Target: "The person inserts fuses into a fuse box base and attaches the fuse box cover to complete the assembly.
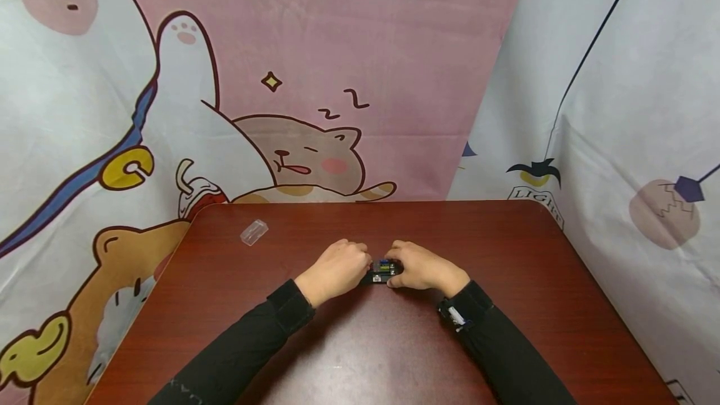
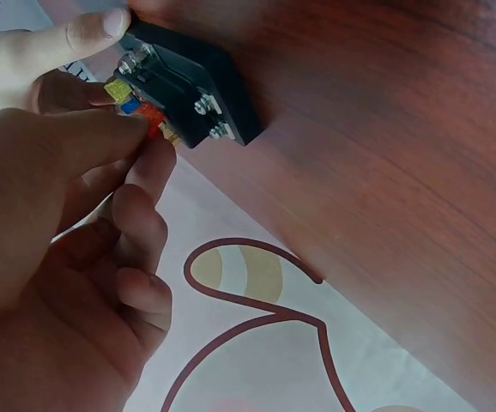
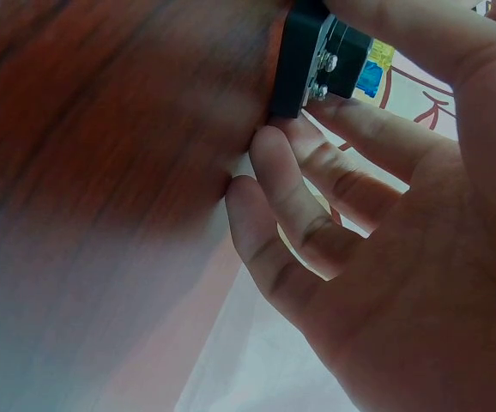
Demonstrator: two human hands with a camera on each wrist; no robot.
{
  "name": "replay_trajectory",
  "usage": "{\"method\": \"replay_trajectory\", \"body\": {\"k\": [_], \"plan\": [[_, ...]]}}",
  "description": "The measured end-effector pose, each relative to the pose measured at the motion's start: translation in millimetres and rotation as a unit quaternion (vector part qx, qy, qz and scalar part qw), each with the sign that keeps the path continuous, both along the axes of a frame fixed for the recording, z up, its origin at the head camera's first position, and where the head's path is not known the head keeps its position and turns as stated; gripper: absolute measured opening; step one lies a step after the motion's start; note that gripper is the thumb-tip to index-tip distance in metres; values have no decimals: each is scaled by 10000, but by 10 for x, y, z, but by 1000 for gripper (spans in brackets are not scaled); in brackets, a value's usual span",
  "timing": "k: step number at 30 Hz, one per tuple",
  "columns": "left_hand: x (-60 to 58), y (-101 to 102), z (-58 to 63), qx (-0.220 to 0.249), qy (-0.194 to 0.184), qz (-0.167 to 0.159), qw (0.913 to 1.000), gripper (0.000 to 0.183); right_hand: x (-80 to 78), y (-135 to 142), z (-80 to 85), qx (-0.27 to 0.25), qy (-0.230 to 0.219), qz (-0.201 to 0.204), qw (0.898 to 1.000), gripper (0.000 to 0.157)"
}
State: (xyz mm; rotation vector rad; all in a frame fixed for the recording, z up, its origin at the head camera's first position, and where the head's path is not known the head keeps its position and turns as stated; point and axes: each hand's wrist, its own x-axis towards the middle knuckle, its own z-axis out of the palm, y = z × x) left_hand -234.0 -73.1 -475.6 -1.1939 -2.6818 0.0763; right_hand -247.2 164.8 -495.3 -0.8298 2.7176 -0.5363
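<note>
A small black fuse block [image 1: 382,277] with metal screw terminals stands on edge at the table's middle, between both hands. Coloured blade fuses, yellow, blue, red and orange, sit along its face. My right hand [image 1: 425,267] grips the block [image 3: 293,64] by its sides, its thumb on one edge and fingers along the other. With thumb and fingertips, my left hand [image 1: 337,269] pinches at the red fuse [image 2: 151,118]; how deep that fuse is seated is hidden by the fingers. The right wrist view shows the blue fuse [image 3: 369,79] beside a yellow one.
A clear plastic cover [image 1: 254,232] lies at the back left of the brown wooden table [image 1: 478,230]. Behind the table hangs a cartoon-printed cloth [image 1: 394,80], meeting its far edge. Both dark sleeves cross the near part of the tabletop.
</note>
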Motion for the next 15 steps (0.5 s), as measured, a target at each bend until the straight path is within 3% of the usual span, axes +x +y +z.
{"method": "replay_trajectory", "body": {"k": [15], "plan": [[8, 19, -5, 173, -10, -66, 9998, 10, -14, 4, -29, 14, 45, 1, 10000, 43]]}}
